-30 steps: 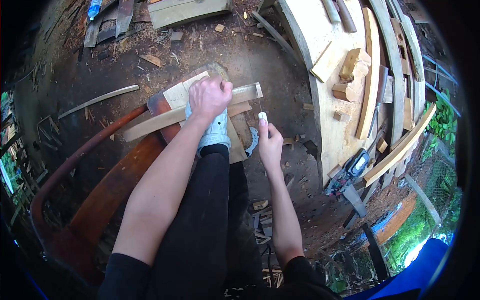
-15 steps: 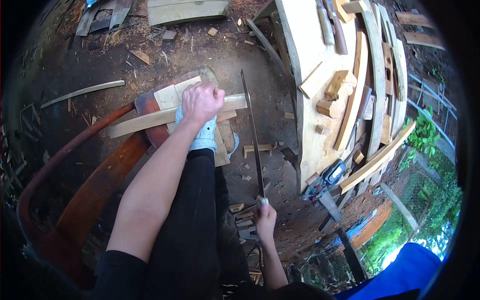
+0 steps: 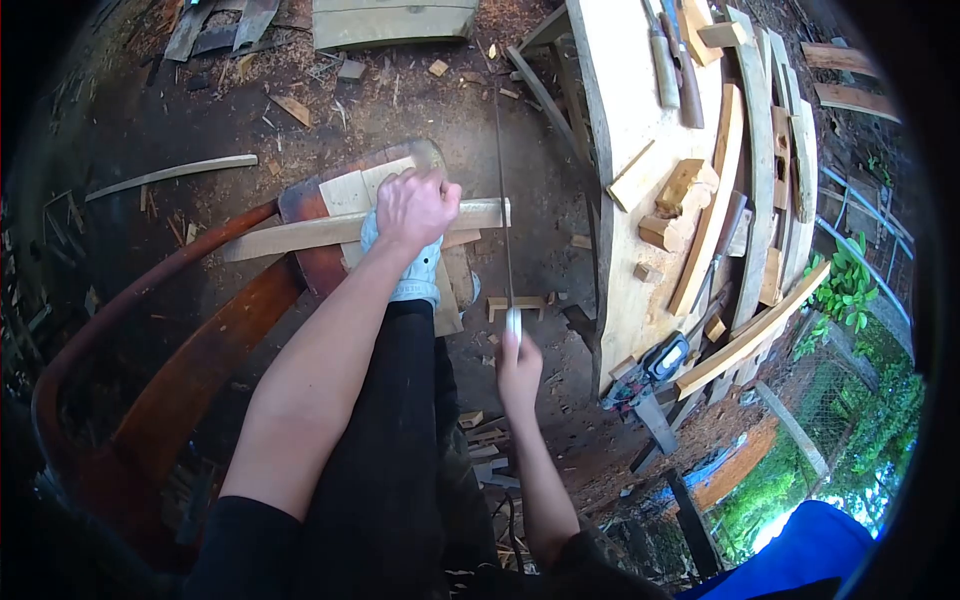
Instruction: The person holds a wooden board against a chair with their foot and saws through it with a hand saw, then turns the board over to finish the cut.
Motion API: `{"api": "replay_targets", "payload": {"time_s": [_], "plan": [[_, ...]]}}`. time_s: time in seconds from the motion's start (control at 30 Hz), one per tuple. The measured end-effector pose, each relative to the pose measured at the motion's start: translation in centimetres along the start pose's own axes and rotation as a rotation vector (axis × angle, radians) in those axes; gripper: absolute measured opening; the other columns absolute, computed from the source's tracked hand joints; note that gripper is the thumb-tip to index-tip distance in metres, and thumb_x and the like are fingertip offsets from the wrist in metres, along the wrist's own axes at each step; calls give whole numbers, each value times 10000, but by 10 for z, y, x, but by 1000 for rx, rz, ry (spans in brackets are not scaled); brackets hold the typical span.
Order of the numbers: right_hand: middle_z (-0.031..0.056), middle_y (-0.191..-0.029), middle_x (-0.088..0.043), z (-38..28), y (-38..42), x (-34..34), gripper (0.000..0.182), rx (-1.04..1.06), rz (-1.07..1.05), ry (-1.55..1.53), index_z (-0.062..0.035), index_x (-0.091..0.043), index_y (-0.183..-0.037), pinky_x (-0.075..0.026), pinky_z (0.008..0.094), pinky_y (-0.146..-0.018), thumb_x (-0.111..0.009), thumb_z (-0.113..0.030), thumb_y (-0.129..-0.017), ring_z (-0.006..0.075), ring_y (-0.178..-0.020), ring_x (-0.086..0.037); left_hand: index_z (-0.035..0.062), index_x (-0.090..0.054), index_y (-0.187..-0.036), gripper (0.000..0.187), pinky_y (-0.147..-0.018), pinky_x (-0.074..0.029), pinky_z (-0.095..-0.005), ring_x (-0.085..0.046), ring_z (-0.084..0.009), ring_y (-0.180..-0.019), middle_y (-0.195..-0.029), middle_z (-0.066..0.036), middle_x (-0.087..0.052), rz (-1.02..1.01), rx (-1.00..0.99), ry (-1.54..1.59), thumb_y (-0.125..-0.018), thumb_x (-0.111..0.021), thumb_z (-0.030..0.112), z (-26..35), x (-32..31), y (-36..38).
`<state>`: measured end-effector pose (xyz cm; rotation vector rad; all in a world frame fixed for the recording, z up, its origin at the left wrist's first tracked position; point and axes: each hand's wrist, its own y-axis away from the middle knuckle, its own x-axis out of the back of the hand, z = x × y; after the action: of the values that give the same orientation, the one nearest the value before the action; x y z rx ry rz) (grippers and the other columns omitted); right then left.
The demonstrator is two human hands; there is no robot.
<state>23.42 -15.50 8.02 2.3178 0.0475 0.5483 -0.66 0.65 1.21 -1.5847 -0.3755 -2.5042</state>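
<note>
My right hand (image 3: 520, 372) is closed round the pale handle of a handsaw (image 3: 504, 255). Its long thin blade points away from me and crosses the right end of a pale wooden strip (image 3: 300, 233). My left hand (image 3: 418, 207) is closed over this strip, knuckles up; its fingertips are hidden. Directly under that hand, a foot in a light-blue clog (image 3: 418, 275) presses on the strip. The strip lies across boards (image 3: 345, 194) on the seat of a reddish-brown wooden chair (image 3: 150, 435), its right end jutting past the seat.
On the right stands a wooden bench (image 3: 625, 265) with chisel-like tools (image 3: 664, 72), wood blocks (image 3: 685, 188) and long curved strips (image 3: 715, 205). A dark power tool (image 3: 655, 362) sits at its near corner. Offcuts and shavings litter the ground, with a curved strip (image 3: 175, 174) at left.
My right hand has pushed the saw forward, away from me, so the blade reaches farther past the strip. The left hand and foot stay on the strip; the view has shifted slightly.
</note>
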Motion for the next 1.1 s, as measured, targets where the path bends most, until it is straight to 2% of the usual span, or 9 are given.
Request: {"api": "replay_targets", "payload": {"time_s": [0.07, 0.23, 0.43, 0.57, 0.63, 0.67, 0.7, 0.73, 1.1], "plan": [[9, -675, -481, 16, 66, 38, 373, -13, -72, 3, -1, -580, -892, -397, 319, -604, -576, -325, -1076, 112, -636, -460, 38, -725, -754, 284, -756, -578, -490, -717, -333, -721, -709, -198, -706, -14, -3, 18, -853, -603, 274, -1, 0, 0], [-41, -659, -478, -12, 142, 100, 470, -208, -95, -82, -50, -556, -840, -343, 271, -528, -524, -439, -1102, 51, -590, -442, 38, -721, -741, 281, -757, -571, -468, -715, -322, -722, -710, -180, -709, -7, -14, 38, -858, -599, 263, 0, 4, 1], [-52, -601, -437, -8, 44, 73, 587, -240, -126, -133, -77, -505, -744, -286, 276, -480, -442, -522, -1121, 50, -520, -400, 43, -718, -735, 280, -780, -562, -462, -716, -313, -746, -722, -165, -717, -11, -7, 57, -862, -596, 261, -1, 3, 0], [-52, -614, -441, -25, -30, 31, 599, -182, -123, -108, -90, -482, -685, -293, 281, -500, -501, -517, -1106, 53, -551, -394, 37, -692, -720, 244, -712, -555, -504, -676, -370, -669, -683, -191, -666, 65, -41, 92, -825, -644, 252, -3, -2, 1], [-7, -650, -513, -47, -58, 1, 613, -80, -65, 40, 18, -610, -785, -395, 308, -575, -547, -512, -1086, 100, -619, -477, 37, -692, -722, 246, -717, -557, -507, -681, -373, -679, -689, -194, -670, 58, -42, 85, -827, -645, 255, -3, -3, 2], [79, -656, -570, -53, -72, -15, 613, -13, -31, 103, 60, -658, -889, -453, 362, -637, -579, -522, -1064, 160, -665, -535, 36, -693, -725, 248, -721, -558, -510, -687, -377, -688, -695, -196, -674, 58, -33, 73, -829, -646, 257, -2, -3, 1], [169, -673, -599, -60, -83, -28, 629, 26, -9, 106, 71, -659, -885, -480, 407, -683, -598, -534, -1045, 216, -687, -570, 36, -693, -725, 248, -721, -558, -510, -687, -377, -688, -695, -196, -674, 58, -45, 71, -829, -646, 257, 0, -2, 1], [199, -674, -608, -61, -87, -36, 650, -3, 23, 121, 68, -635, -835, -480, 421, -679, -598, -548, -1038, 240, -671, -572, 35, -711, -739, 259, -742, -565, -497, -699, -364, -702, -706, -198, -690, 58, -32, 46, -837, -627, 260, 1, -1, 2], [188, -651, -587, -62, -77, -32, 633, 29, 86, 134, 56, -617, -814, -480, 433, -668, -622, -542, -1022, 241, -647, -578, 29, -723, -752, 273, -741, -576, -500, -713, -359, -712, -728, -200, -709, 69, -49, 27, -854, -606, 254, 3, 3, 4]]}}
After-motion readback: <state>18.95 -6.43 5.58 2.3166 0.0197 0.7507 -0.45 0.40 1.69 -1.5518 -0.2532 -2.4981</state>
